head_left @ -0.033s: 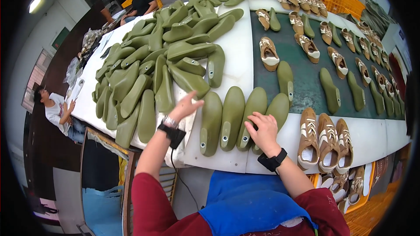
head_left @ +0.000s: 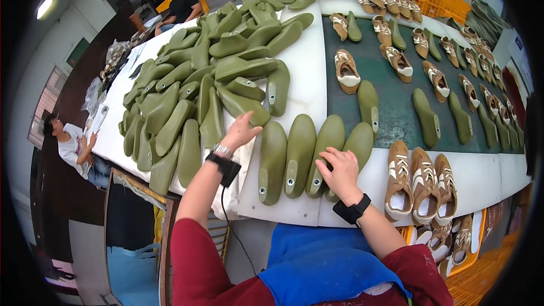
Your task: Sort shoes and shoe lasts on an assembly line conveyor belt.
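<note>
In front of me, several green shoe lasts stand side by side on the white table, including a leftmost last (head_left: 273, 161), a second last (head_left: 300, 150) and a third last (head_left: 329, 136). My right hand (head_left: 341, 173) rests over the third last and the rightmost last (head_left: 359, 143), fingers curved and apart. My left hand (head_left: 241, 131) reaches to the near edge of a big heap of lasts (head_left: 232, 42). Its fingers are apart at the end of one lying last (head_left: 245, 103); I cannot tell whether they touch it. Neither hand visibly grips anything.
On the green mat (head_left: 391, 116) to the right are rows of brown-and-white sneakers (head_left: 437, 81) and single lasts. Three sneakers (head_left: 424, 181) stand at the near right edge, above an orange crate (head_left: 476, 243) of shoes. Other people are across the table and at left.
My left hand has shifted slightly farther out toward the lying last. My right hand stays over the row of lasts.
</note>
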{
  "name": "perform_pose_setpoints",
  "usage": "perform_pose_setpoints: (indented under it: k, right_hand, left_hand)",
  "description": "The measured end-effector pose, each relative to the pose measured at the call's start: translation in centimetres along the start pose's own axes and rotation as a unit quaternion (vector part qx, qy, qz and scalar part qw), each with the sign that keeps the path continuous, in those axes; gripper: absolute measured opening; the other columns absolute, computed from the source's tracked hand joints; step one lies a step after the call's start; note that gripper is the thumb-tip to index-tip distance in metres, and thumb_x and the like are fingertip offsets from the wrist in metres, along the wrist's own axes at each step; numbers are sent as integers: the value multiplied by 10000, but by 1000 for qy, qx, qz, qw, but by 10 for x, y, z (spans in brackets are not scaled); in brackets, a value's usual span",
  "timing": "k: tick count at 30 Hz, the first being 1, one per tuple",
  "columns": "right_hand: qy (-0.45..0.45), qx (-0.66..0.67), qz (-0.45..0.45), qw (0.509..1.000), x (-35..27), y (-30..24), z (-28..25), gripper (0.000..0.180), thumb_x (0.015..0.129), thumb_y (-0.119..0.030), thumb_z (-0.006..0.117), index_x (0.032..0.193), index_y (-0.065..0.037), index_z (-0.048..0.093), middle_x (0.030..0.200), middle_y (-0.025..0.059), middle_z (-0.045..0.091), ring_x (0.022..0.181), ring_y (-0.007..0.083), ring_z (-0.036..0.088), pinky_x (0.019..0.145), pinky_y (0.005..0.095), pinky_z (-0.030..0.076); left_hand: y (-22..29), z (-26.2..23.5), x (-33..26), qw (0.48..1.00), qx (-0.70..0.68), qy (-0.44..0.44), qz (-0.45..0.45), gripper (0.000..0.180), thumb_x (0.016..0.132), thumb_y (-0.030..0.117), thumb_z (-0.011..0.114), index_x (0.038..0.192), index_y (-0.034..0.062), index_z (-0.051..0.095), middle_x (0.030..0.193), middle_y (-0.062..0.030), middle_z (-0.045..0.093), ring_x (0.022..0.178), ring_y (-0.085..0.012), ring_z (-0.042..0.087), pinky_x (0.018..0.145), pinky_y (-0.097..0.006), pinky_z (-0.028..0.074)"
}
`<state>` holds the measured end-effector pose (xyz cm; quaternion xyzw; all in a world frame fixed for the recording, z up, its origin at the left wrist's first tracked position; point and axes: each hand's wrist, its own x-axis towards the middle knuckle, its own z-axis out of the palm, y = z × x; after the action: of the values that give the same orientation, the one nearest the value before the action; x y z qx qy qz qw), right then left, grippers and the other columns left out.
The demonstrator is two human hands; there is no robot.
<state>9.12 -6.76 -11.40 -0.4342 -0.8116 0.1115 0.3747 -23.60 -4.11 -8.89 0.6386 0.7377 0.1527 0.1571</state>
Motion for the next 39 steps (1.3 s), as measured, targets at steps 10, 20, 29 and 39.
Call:
perform_pose_setpoints:
  k: [10,20,29,39]
  right_hand:
    - [14,1,8,1000,-3,-1,2,240,760,-324,690,891,-123,682,1007,46,647,852,242,585,922,441,392]
    - [18,-1,10,1000,0,4,0,263,756,-337,694,897,-116,679,991,43,655,864,244,590,932,420,384]
    - [3,-14,5,1000,1,1,5,267,759,-321,694,916,-106,682,1001,48,655,865,263,595,927,418,388]
    - [-9,-6,18,1000,2,-1,6,262,758,-315,699,908,-101,689,989,56,653,878,267,593,933,431,393]
  left_hand:
    - [-22,58,77,808,546,-96,200,812,597,166,767,1309,107,383,1305,-119,428,1253,-295,396,858,-470,448]
    - [14,-45,-36,949,153,143,235,776,520,103,799,1192,24,420,1268,-227,402,1209,-408,398,995,-437,400]
    - [-36,41,-158,943,-290,155,-54,798,707,205,788,1330,8,329,1308,-196,379,1215,-337,430,889,-374,492]
    - [-135,17,-32,936,-31,79,-342,1125,625,401,755,1466,103,70,1276,-306,451,1167,-427,474,1017,-401,380]
